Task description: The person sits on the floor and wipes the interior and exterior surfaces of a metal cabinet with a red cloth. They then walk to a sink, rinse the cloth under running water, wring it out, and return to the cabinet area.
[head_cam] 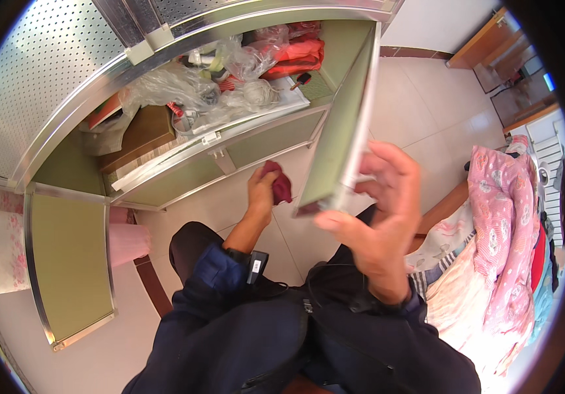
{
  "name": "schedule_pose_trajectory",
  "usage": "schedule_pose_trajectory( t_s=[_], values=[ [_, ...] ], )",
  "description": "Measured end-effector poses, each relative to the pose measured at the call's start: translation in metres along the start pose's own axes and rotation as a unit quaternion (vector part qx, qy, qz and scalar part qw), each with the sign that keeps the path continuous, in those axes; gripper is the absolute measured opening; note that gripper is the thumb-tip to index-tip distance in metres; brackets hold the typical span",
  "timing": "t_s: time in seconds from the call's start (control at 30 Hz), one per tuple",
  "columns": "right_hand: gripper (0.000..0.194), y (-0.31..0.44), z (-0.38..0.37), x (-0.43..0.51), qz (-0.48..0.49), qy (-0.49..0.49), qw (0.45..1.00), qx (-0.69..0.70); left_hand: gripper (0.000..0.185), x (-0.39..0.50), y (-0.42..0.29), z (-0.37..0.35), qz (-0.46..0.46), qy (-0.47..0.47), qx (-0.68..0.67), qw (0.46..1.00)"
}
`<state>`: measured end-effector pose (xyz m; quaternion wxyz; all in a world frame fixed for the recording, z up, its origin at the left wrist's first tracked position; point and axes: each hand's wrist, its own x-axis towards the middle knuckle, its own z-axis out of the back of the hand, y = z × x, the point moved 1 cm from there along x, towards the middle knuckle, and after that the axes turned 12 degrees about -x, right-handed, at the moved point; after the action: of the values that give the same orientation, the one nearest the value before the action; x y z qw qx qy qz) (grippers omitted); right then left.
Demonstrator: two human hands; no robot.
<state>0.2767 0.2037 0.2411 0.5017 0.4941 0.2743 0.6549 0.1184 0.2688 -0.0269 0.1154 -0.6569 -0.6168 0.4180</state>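
My left hand [261, 193] is closed around a crumpled maroon cloth [281, 187], low in front of the cabinet [184, 184]. At the free end of the right cabinet door [334, 133], my right hand [385, 216] grips the metal-framed edge, thumb on the near side and fingers on the outer side. That door stands swung out, its green inner panel showing. On the other side, the left cabinet door [71, 256] also hangs wide. Inside the compartment lie clear plastic bags [169, 86], a ball of pale yarn [261, 93], a red bundle [297, 56] and a brown box [139, 133].
A bed with pink patterned bedding [501, 212] stands at the right. Perforated metal panels [41, 83] rise above the compartment. Pale floor tiles [410, 98] stretch right towards a wooden door [479, 39]. Pink fabric [127, 241] hangs behind the left cabinet door.
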Motion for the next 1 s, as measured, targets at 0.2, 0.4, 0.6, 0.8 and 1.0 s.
schedule_pose_trajectory(
  t_s=[0.2,0.4,0.6,0.8,1.0],
  values=[
    [0.050,-0.013,-0.070,0.043,0.070,0.082,0.994,0.024,0.023,-0.046,-0.063,0.061,-0.161,-0.137,-0.068,0.975],
    [0.026,-0.017,-0.130,0.089,0.129,0.117,0.983,0.052,0.025,-0.123,-0.168,0.093,-0.263,-0.164,-0.152,0.939],
    [0.025,-0.033,-0.175,0.135,0.079,0.140,0.987,0.006,0.026,-0.157,-0.179,0.084,-0.303,-0.195,-0.127,0.924],
    [0.015,-0.035,-0.178,0.118,0.139,0.088,0.984,0.067,0.023,-0.206,-0.180,0.119,-0.343,-0.294,-0.177,0.874],
    [0.017,-0.038,-0.194,0.119,0.124,0.142,0.982,0.034,0.020,-0.293,-0.191,0.168,-0.427,-0.408,-0.187,0.785]
  ],
)
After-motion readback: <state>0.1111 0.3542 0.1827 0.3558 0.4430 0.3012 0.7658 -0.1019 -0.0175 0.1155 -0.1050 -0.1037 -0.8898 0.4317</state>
